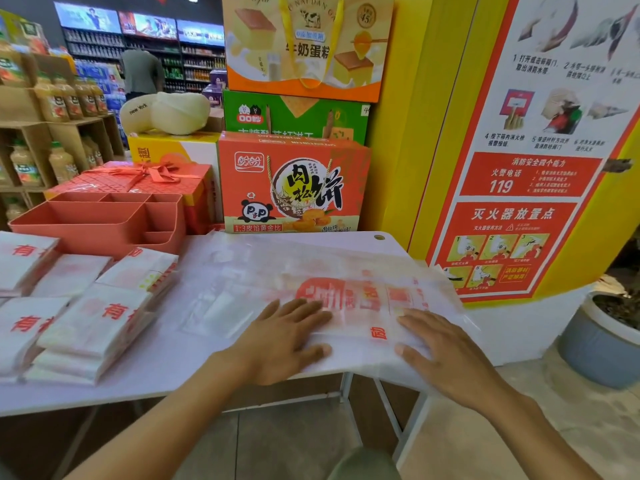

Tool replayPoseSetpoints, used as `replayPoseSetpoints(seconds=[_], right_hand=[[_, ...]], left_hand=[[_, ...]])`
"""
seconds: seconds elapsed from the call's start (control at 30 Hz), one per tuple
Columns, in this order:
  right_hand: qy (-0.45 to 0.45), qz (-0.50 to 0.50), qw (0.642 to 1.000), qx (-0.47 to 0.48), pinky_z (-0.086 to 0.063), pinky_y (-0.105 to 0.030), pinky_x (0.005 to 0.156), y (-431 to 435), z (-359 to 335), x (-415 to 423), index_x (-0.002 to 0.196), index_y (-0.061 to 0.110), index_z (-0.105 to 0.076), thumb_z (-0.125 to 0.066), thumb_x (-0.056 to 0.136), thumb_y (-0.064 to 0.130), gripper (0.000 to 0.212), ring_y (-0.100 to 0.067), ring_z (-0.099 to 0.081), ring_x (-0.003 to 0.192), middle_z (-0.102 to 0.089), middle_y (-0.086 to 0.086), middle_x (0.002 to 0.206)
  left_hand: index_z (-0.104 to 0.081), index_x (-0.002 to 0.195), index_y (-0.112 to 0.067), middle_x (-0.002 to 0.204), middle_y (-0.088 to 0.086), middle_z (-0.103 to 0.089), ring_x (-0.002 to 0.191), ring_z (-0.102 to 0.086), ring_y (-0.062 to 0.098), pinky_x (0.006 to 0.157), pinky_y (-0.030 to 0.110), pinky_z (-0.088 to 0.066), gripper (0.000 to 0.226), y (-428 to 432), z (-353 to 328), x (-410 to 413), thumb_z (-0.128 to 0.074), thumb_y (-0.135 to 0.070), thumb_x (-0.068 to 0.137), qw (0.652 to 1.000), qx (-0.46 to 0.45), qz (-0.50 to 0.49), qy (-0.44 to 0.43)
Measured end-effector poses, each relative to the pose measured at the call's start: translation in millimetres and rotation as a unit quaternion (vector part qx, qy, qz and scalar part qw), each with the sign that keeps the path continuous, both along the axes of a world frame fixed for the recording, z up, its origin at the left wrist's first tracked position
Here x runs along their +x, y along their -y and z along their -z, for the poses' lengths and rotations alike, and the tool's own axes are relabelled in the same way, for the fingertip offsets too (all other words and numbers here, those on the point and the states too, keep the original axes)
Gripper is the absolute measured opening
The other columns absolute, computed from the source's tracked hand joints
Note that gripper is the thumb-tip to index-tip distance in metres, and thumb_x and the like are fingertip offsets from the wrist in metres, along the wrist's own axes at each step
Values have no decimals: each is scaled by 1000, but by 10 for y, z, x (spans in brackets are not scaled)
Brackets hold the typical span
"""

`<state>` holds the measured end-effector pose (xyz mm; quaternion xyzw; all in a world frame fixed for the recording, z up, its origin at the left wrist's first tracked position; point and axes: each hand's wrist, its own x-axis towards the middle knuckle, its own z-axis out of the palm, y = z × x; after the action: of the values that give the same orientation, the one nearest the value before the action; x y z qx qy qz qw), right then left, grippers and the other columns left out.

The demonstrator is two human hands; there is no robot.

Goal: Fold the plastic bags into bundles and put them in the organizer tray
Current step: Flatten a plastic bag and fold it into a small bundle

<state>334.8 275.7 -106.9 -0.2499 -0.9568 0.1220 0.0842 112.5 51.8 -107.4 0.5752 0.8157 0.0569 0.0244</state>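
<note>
hands: two; our left hand (287,341) and right hand (446,355) press flat, fingers straight, slightly spread
plastic bag (353,296): one, on the table (173,368) under both palms
folded bundles (93,320): we count about five, leftmost cropped
organizer tray (93,220): one, behind them

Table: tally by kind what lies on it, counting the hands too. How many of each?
Organizer tray: 1
Flat plastic bag under the hands: 1 (extra layers cannot be ruled out)
Folded bag piles: 5 tops showing; the layers beneath cannot be counted
Hands pressing flat: 2, left hand and right hand
Total: 9
</note>
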Motion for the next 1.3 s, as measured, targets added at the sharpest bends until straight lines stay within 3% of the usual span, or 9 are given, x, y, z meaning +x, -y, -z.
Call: replayPoseSetpoints(seconds=[0.27,0.37,0.5,0.63,0.77,0.9,1.07,1.2,1.3], right_hand=[[33,-16,995,95,-33,-25,115,-201,-191,128,151,38,-41,-38,107,44,45,-4,-38,142,-39,19,157],[23,-23,996,88,-47,-19,94,-273,-267,173,138,42,-55,-37,108,41,35,-2,-54,124,-55,21,143],[27,-33,998,46,-48,-14,74,-360,-334,276,121,43,-63,-39,106,40,28,3,-60,100,-63,24,126],[-9,-12,1000,-21,-55,-23,78,-389,-449,346,116,42,-68,-48,102,32,26,3,-64,100,-66,26,121],[-2,38,999,27,-54,-24,68,-394,-582,282,126,40,-62,-56,97,31,31,-5,-65,97,-67,22,122],[16,51,992,114,-50,-32,88,-402,-633,144,138,33,-57,-57,96,28,43,-15,-63,109,-67,10,130],[78,32,989,124,-39,-36,110,-378,-481,-49,150,28,-44,-42,103,32,46,-17,-48,132,-52,7,149],[52,-3,996,71,-33,-27,110,-193,-378,-191,146,28,-48,-38,107,32,41,-12,-43,134,-48,9,149],[51,-18,997,46,-22,-25,119,-73,-250,-231,153,30,-39,-35,108,42,47,-9,-30,148,-33,12,161]], left_hand=[[-24,157,-42,166,-19,-20,154,-15,11,126,54,-12,69,316,-111,-410,-32,-72,97,998,4,-62,10],[-38,152,-41,162,-17,-31,150,-29,12,122,45,-28,55,433,-140,-530,-40,-60,101,997,29,-76,5],[-59,137,-40,146,-18,-54,134,-51,12,106,35,-47,35,512,-189,-632,-47,-39,105,995,65,-73,4],[-72,115,-35,116,-13,-73,103,-66,17,86,35,-54,26,508,-310,-687,-55,-46,100,991,103,-85,33],[-72,107,-37,107,-15,-73,93,-65,13,87,36,-54,24,446,-420,-782,-64,-54,93,986,123,-88,66],[-69,112,-40,108,-12,-71,95,-65,15,87,38,-54,35,310,-537,-899,-70,-61,85,986,106,-116,63],[-59,128,-42,119,-10,-65,110,-59,15,81,31,-47,39,98,-632,-863,-60,-57,93,991,-29,-125,-36],[-55,140,-31,139,-4,-53,125,-50,19,99,36,-46,39,-92,-487,-612,-49,-38,103,997,4,-64,-49],[-48,147,-32,153,-5,-42,138,-41,18,115,38,-37,45,-162,-272,-375,-40,-47,106,999,32,-13,14]])
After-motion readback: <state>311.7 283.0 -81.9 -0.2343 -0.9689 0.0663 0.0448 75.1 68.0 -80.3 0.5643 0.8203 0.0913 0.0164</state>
